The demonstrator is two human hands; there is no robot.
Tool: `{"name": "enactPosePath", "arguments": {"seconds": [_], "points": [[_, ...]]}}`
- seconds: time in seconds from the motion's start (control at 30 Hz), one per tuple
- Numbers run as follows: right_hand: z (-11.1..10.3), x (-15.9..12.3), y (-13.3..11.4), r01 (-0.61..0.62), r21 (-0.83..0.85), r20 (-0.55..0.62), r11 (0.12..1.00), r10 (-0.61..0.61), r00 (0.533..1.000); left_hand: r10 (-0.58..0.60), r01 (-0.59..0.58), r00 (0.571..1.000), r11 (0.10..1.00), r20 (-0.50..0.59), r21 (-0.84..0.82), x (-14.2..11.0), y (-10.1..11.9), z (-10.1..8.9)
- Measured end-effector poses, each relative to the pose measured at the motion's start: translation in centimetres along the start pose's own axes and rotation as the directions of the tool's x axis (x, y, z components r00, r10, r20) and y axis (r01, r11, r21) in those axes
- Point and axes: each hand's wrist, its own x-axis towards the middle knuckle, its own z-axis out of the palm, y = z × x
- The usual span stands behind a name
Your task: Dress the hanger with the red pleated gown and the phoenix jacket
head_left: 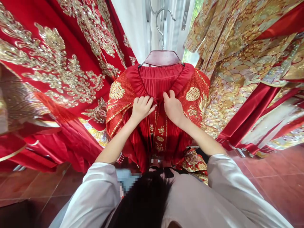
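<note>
A red garment with gold embroidery (160, 129) hangs in front of me on a hanger (162, 58) with a metal hook. Its gathered neckline forms a V, and round gold motifs mark both shoulders. At the left edge of the neckline, my left hand (143, 108) is closed on the red cloth, thumb pointing inward. My right hand (173, 107) grips the opposite edge, fingers curled over the fabric. The two hands are a small gap apart, near the bottom of the V. Whatever lies under the fingertips is hidden.
A red gown with silver-gold beading (59, 69) hangs close on the left. Gold scale-patterned garments (239, 60) crowd the right side. Behind the hanger stands a white door frame with a handle (185, 15). Reddish tiles (280, 171) cover the floor.
</note>
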Motion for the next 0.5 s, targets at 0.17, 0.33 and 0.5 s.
{"name": "enactPosePath", "arguments": {"seconds": [0.17,0.33,0.5], "points": [[1.3,1.4,1.2,0.008,0.055,-0.006,0.998,-0.008,1.000,-0.051,0.051,0.996,0.999,0.079,0.007,0.5,-0.2,-1.1],[-0.1,1.1,2.3,0.108,0.290,-0.114,0.951,-0.078,0.990,-0.165,0.161,0.986,0.899,0.024,-0.407,1.6,1.3,-4.0],[-0.5,0.6,1.1,0.018,0.255,-0.121,0.967,0.013,0.993,-0.188,0.167,0.981,0.705,0.046,-0.689,2.6,2.4,-6.4]]}}
